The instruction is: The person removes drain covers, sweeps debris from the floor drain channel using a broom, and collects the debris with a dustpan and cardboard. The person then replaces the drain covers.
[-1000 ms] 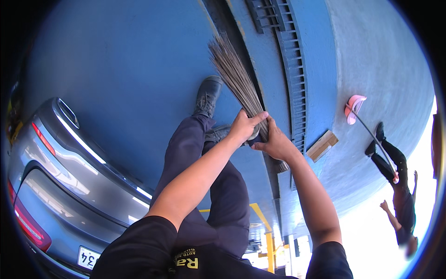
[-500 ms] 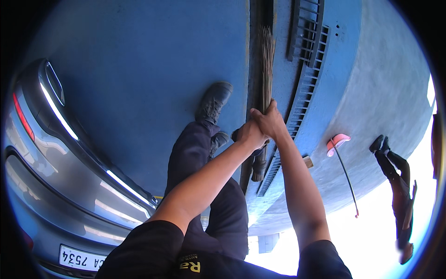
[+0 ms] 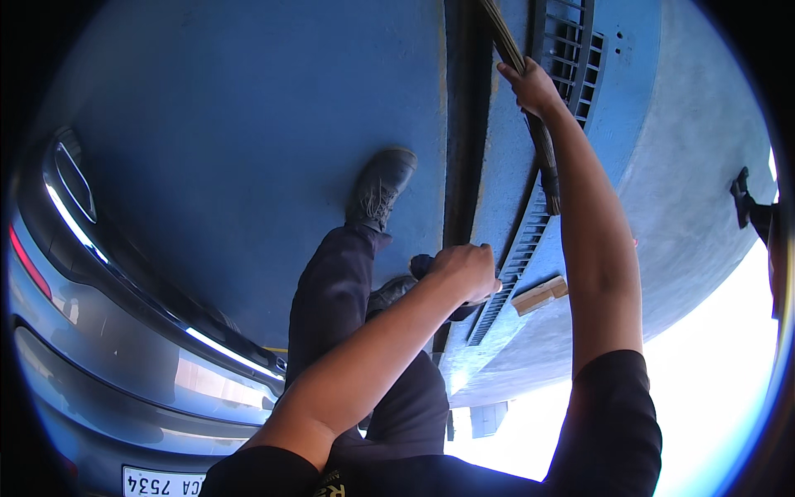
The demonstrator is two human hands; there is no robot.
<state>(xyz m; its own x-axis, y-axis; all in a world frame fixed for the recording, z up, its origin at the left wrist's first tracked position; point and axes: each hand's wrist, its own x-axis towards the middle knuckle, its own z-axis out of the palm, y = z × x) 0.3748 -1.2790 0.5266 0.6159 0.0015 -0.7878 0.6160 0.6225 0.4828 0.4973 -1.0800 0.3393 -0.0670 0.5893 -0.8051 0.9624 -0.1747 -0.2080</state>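
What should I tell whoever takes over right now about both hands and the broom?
Right hand: stretched forward, shut on the broom, a bundle of thin sticks, beside the long floor grate.
Left hand: fist closed near the knee; it seems to grip a dark end, but what that is cannot be told.
Surroundings: grey car on the left, a small wooden block by the grate's near end, forward boot on the blue floor.
Done: no swept pile or debris shows.
Left: likely the strip along the grate.
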